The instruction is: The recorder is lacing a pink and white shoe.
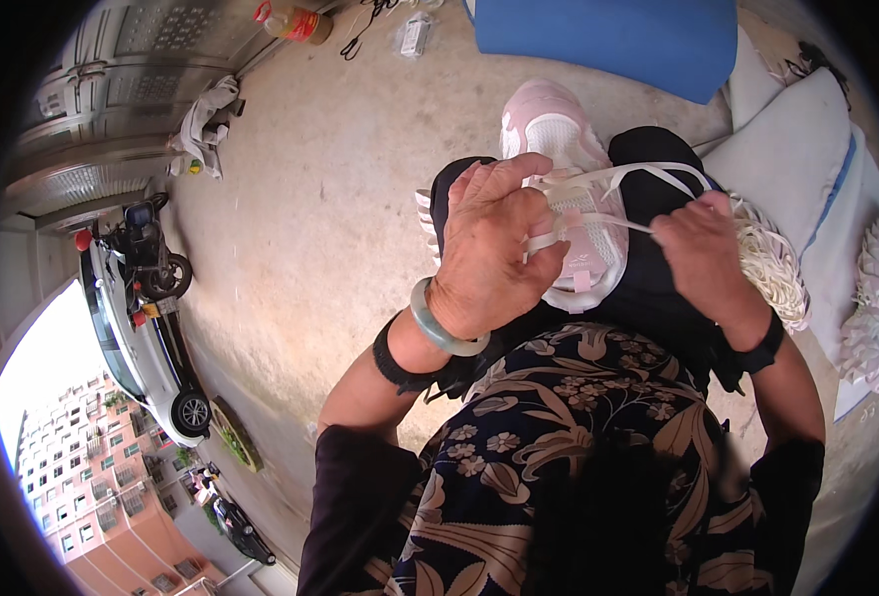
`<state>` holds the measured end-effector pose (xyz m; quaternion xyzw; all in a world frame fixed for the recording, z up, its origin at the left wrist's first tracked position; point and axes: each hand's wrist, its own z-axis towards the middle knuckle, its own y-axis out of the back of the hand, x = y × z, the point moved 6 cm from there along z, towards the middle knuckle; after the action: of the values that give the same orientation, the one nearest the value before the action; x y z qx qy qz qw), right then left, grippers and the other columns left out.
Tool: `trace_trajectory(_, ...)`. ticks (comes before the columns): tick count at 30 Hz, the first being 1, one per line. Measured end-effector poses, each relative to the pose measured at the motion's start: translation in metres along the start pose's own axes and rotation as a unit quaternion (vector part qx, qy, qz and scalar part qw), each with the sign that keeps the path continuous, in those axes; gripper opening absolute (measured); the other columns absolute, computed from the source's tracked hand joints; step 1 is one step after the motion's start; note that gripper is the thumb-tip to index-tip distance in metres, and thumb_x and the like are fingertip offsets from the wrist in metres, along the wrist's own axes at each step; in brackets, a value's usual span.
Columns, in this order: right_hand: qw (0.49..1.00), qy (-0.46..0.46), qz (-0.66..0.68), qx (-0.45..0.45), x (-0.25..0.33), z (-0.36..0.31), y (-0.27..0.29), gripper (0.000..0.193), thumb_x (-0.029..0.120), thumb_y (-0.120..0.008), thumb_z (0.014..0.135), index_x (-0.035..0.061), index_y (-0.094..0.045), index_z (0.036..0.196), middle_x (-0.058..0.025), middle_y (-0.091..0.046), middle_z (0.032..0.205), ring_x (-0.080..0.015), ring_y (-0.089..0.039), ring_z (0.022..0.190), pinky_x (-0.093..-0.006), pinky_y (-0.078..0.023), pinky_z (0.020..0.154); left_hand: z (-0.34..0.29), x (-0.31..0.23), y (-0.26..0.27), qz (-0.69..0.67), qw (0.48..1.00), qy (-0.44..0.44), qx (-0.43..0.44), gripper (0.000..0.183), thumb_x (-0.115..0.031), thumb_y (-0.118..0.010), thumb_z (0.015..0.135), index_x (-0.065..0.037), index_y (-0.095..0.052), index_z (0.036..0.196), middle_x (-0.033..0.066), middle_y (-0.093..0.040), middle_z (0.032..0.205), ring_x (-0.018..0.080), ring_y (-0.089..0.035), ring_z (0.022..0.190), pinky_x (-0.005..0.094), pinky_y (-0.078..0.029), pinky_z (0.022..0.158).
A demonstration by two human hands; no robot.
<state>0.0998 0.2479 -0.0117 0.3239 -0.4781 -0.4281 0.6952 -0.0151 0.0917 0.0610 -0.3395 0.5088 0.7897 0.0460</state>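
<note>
A pink and white sneaker [542,111] rests on my lap between my dark-trousered knees, toe pointing away from me. A white shoelace [648,171] runs through its eyelets. My left hand [494,243], with a pale bangle on the wrist, lies over the shoe's left side. Its fingers are curled in, gripping the lace close to the eyelets; part of the grip is hidden behind the hand. To the right of the shoe, my right hand [703,258] is closed on the lace. Two strands stretch across from the shoe to it.
A bundle of white laces [772,260] lies right of my right knee. Beyond the shoe stands a blue box-like object [608,42]. Pale cloth [787,149] spreads at right. A bottle [295,22] and black scissors [358,35] lie at the far left. Vehicles stand outside.
</note>
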Motion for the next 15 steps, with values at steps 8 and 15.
trace_trajectory(8, 0.970, -0.165, -0.167, -0.057, -0.118, -0.140, 0.045, 0.008, 0.005, -0.053, 0.081, 0.0033, -0.059, 0.087, -0.0119, -0.060, 0.077, -0.0296, -0.056, 0.072, -0.0396, -0.040, 0.075, -0.008, 0.021, -0.019, 0.050, 0.999, 0.010, -0.002, 0.023, 0.000, -0.067, 0.063, -0.008, -0.055, 0.080, 0.0139, -0.057, 0.115, 0.0316, -0.054, 0.101, 0.0386, -0.037, 0.091)
trace_trajectory(15, 0.962, -0.228, -0.137, 0.059, -0.120, -0.157, 0.017, 0.009, 0.007, -0.057, 0.077, 0.0053, -0.060, 0.086, -0.0129, -0.062, 0.083, -0.0324, -0.057, 0.080, -0.0424, -0.043, 0.075, -0.024, 0.041, -0.023, -0.057, 0.995, 0.065, -0.056, 0.023, 0.001, -0.065, 0.068, -0.006, -0.058, 0.089, 0.0148, -0.058, 0.110, 0.0326, -0.054, 0.102, 0.0389, -0.039, 0.091)
